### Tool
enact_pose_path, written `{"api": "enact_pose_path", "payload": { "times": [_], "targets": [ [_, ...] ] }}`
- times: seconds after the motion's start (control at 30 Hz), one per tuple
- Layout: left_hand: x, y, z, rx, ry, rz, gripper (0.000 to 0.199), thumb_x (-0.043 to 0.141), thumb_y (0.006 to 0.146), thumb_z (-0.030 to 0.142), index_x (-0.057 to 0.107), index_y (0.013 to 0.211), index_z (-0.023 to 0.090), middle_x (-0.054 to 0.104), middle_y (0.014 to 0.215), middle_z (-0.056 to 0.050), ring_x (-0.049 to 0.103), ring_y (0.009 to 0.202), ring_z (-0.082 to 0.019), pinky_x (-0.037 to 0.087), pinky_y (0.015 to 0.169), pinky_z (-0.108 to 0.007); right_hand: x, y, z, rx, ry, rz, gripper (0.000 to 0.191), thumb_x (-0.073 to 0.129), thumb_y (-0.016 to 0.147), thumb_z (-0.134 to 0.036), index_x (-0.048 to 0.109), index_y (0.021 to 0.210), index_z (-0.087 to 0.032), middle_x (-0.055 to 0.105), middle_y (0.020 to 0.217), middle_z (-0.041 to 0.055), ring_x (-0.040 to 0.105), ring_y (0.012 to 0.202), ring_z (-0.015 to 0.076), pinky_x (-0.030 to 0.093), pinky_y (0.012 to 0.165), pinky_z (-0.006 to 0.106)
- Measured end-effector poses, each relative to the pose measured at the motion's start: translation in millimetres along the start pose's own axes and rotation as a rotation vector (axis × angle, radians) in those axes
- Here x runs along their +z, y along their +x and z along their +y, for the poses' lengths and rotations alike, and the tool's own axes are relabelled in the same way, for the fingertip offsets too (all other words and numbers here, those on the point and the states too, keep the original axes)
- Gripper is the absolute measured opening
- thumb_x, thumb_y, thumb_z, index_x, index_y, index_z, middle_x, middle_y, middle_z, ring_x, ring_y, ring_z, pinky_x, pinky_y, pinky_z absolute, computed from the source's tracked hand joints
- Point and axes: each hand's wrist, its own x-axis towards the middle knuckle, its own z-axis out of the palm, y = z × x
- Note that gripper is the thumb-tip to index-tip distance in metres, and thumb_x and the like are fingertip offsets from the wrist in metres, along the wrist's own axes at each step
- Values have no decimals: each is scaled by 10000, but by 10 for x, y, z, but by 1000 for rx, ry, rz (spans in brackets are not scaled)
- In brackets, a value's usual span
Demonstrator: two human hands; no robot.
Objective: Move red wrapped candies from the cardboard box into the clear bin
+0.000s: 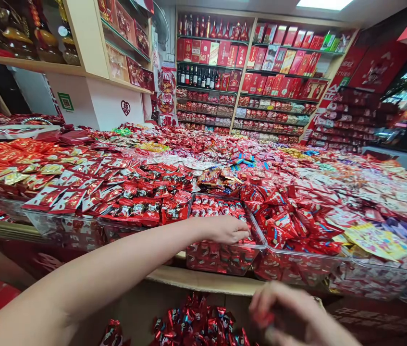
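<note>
Candies [215, 206] in bin [221, 262], shelves [244, 72] behind

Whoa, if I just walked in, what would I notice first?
Probably the huge spread of mostly red packets filling the middle. Next, the left hand over a clear bin near the centre, with the blurred right hand lower right. Behind, tall shelves hold rows of red boxes and bottles.
</note>
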Motion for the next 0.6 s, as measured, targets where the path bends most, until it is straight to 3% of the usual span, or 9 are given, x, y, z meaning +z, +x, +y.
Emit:
{"api": "enact_pose_path", "payload": {
  "times": [0.17,0.37,0.6],
  "targets": [
    [-24,85,-124,-15,21,-84,246,447,691,169,584,894,197,634,814,7,527,663,-87,363,573,-160,-635,332,-34,0,-209,464,147,481,711,-261,449,842,-202,547,808,29,520,744,138,416,645,242],
    [-44,182,-165,-39,134,-88,176,571,580,252,635,735,199,604,577,26,448,487,-90,302,443,-185,-735,752,-35,72,-558,304,119,464,639,-155,523,737,-187,582,659,-8,515,601,123,368,539,227],
    [-15,178,-115,-17,160,-75,121,513,609,205,630,611,178,513,449,45,373,414,-70,284,414,-180,-750,833,32,114,-662,207,76,488,613,-150,557,617,-182,577,559,-8,488,512,106,307,458,197]
  ]
}}
